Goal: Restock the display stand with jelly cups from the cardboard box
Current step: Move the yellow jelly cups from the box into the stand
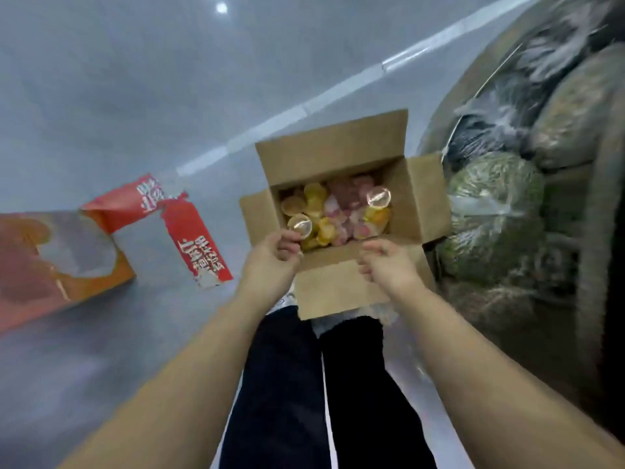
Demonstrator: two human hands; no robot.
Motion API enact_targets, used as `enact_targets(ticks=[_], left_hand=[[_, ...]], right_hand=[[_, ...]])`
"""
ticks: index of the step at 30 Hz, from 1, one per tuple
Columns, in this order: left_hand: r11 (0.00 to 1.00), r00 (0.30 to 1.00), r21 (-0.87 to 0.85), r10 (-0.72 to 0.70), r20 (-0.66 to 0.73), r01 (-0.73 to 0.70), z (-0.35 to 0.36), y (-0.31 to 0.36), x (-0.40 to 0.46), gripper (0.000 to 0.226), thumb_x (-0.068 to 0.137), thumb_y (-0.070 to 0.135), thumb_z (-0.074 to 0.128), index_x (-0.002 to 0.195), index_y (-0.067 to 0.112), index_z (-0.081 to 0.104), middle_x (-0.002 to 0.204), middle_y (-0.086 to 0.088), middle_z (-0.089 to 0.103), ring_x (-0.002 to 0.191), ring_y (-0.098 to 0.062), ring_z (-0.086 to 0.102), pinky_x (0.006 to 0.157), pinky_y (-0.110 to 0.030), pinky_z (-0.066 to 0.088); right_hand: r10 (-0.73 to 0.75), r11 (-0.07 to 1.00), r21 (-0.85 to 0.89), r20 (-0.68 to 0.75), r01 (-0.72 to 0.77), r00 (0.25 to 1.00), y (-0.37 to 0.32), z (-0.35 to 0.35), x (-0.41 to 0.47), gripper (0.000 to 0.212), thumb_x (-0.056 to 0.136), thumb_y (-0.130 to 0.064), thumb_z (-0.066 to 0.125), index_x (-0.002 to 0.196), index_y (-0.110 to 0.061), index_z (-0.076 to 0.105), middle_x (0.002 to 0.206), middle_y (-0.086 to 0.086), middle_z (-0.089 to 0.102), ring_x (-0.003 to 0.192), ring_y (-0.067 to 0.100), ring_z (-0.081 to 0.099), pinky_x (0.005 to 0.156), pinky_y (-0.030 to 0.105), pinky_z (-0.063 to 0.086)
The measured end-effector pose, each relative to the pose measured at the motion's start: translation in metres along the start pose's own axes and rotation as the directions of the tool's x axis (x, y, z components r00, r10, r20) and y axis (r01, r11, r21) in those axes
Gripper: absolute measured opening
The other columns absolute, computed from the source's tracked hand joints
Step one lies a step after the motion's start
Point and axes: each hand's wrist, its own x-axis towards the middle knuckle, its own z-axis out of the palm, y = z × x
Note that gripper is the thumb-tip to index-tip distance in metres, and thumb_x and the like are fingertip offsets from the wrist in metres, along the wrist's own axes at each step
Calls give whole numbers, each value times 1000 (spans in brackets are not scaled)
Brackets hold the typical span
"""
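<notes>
Shop floor: bagged goods (pixel 500 211), torn cartons (pixel 61 262).

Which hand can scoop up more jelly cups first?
Probably the left hand. It reaches over the cardboard box edge and its fingers already touch a clear-lidded jelly cup. The right hand hovers over the near flap, fingers curled, holding nothing visible.

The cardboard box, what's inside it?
The cardboard box holds a loose heap of jelly cups, yellow, orange and pink, some showing clear lids. The left hand reaches in at the near edge. Cups lower in the heap are covered.
</notes>
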Motion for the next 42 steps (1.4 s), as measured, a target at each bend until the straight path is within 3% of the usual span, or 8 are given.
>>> enact_targets(ticks=[3,7,10,16,22,26,30,42], left_hand=[[953,984,256,139,111,-163,24,-27,64,29,86,5,57,114,10,58,105,-1,61,94,-15,57,77,-16,40],[560,900,705,295,320,-434,56,-47,135,31,89,9,50,120,7,51,121,-13,53,112,-30,48,88,-34,39],[283,922,885,230,312,-369,73,-51,165,41,87,12,53,127,7,46,128,-16,47,118,-34,44,94,-43,38],[122,929,943,250,273,-310,88,-60,182,47,92,19,44,137,12,37,141,-18,31,126,-36,34,99,-45,33],[237,949,928,198,245,-289,87,-54,182,34,96,12,37,127,7,51,137,-16,34,121,-36,36,91,-40,38],[680,955,675,143,260,-286,72,-41,171,50,77,23,70,122,11,53,128,-14,37,106,-33,50,90,-34,44],[936,954,229,222,202,-267,45,-10,123,48,74,23,66,121,24,58,109,2,35,96,-4,40,76,6,27],[756,789,-352,610,73,-552,-72,230,-191,60,64,23,75,118,35,52,88,23,67,79,8,62,69,-5,45]], right_hand=[[-105,966,-236,22,108,994,10,25,75,25,87,-7,60,112,0,60,85,3,60,73,14,55,56,8,39],[-184,760,-598,178,255,967,24,50,150,42,84,-20,64,125,-12,53,113,11,63,109,28,57,86,24,43],[-160,648,-712,222,272,962,29,71,185,59,83,-28,65,135,-11,43,133,16,49,121,33,48,101,37,40],[-191,537,-807,165,244,968,40,77,197,72,79,-26,69,139,-11,32,138,18,31,129,38,34,106,36,31],[-140,846,-514,42,142,989,40,49,190,50,71,-16,74,114,-13,49,105,4,57,99,23,56,87,31,44],[-112,993,24,-67,114,991,37,32,164,38,73,1,69,101,-20,54,99,6,62,91,18,57,87,35,50],[-91,896,417,-165,153,982,16,15,103,39,78,2,61,102,-29,60,105,4,65,103,27,64,89,45,53],[-531,678,394,-322,621,784,-119,-109,-296,58,69,-7,68,119,-32,51,98,-11,70,90,3,65,73,15,50]])
